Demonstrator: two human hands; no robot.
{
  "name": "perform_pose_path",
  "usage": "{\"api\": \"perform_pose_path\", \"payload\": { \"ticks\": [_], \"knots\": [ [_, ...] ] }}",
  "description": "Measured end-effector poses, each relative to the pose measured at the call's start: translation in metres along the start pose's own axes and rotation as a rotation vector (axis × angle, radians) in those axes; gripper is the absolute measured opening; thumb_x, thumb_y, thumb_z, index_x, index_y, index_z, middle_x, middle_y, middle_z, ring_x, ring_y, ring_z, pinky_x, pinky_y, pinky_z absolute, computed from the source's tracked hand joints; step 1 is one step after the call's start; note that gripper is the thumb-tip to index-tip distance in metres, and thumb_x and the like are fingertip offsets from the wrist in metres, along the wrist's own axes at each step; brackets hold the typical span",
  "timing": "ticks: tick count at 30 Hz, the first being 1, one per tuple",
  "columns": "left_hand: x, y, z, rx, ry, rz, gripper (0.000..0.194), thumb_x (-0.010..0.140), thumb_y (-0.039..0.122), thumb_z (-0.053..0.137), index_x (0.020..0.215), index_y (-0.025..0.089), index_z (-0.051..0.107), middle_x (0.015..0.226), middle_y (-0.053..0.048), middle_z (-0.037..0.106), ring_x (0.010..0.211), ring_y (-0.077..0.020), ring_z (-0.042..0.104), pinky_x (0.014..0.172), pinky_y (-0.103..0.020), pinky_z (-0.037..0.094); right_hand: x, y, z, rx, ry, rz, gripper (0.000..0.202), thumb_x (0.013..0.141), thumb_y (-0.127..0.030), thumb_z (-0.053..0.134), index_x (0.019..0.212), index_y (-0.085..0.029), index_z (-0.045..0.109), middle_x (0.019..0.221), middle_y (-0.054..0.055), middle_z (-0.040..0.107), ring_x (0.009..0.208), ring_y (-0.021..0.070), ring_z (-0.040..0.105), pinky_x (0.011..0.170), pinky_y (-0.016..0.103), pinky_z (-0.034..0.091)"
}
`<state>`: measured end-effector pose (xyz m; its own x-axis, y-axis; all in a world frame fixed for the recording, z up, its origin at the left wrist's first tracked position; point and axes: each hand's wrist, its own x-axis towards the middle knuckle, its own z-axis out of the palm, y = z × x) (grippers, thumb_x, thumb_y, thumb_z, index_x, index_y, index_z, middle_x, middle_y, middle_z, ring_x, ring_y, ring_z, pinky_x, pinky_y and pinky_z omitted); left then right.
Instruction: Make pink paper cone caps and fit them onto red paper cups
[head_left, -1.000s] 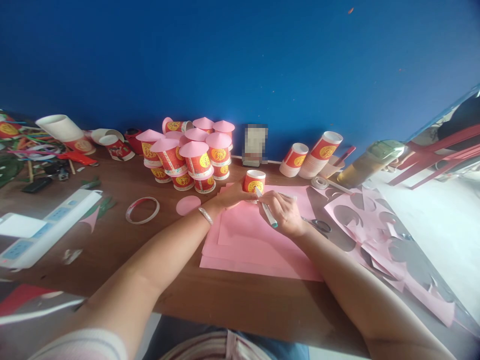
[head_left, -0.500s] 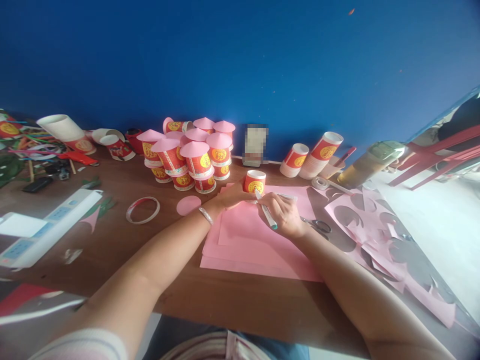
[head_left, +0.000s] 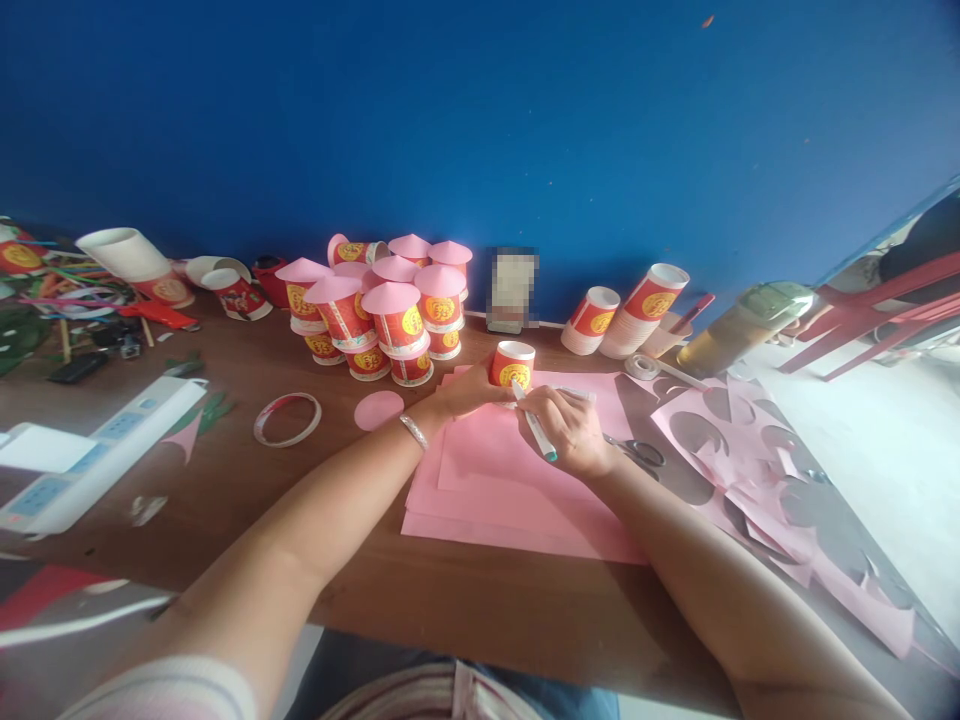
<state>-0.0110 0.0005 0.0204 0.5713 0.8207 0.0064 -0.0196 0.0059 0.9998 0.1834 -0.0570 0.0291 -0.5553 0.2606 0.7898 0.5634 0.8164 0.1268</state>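
Observation:
A red paper cup (head_left: 513,366) with a yellow emblem stands upright at the back of the pink paper sheets (head_left: 510,490). My left hand (head_left: 474,392) is closed round its left side and lower part. In my right hand (head_left: 566,428) is a white marker (head_left: 538,432) with a green end, slanted so that its other end meets the lower front of the cup. A pink paper disc (head_left: 378,410) lies left of the sheets. Behind it, several red cups with pink cone tops (head_left: 391,298) are grouped in stacks.
Scissors (head_left: 637,450) and cut pink scraps (head_left: 772,500) lie on the right. Stacked cups (head_left: 645,310), a tape roll (head_left: 642,367) and a bottle (head_left: 739,325) are behind. A ring (head_left: 286,420) and a power strip (head_left: 105,455) lie on the left.
The cup and my left hand have shifted very slightly to the right in the view. My grip on the cup and the marker looks the same.

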Motion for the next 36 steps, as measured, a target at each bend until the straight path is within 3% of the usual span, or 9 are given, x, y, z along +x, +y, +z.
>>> {"api": "perform_pose_path", "payload": {
  "ticks": [6,19,36],
  "knots": [
    [-0.0006,0.0023,0.0013,0.004,0.004,0.005,0.07,0.069,0.042,0.087,0.126,0.017,0.056,0.117,-0.009,0.068,0.111,-0.0283,0.063,0.089,-0.039,0.051,0.001,0.0007,-0.0021,-0.006,-0.024,0.007,0.01,0.097,-0.01,0.056,0.102,-0.019,0.056,0.078,0.002,0.067,0.061,0.0134,0.058,0.057,0.027,0.043],
    [0.0014,-0.004,-0.0028,-0.017,-0.005,0.024,0.076,0.067,0.043,0.089,0.129,0.017,0.055,0.117,-0.009,0.067,0.108,-0.0266,0.063,0.088,-0.039,0.052,0.0004,0.0016,-0.0016,-0.015,0.001,-0.006,0.012,0.094,-0.009,0.057,0.101,-0.019,0.057,0.078,0.002,0.067,0.062,0.0141,0.059,0.057,0.028,0.042],
    [-0.0019,0.0041,0.0005,0.113,0.02,0.015,0.056,0.071,0.039,0.087,0.114,0.016,0.061,0.101,-0.005,0.066,0.098,-0.0232,0.062,0.084,-0.036,0.054,-0.0021,0.0043,0.0005,0.012,-0.038,0.002,0.009,0.1,-0.011,0.053,0.103,-0.018,0.057,0.082,0.004,0.069,0.064,0.0145,0.061,0.059,0.028,0.045]
  ]
}}
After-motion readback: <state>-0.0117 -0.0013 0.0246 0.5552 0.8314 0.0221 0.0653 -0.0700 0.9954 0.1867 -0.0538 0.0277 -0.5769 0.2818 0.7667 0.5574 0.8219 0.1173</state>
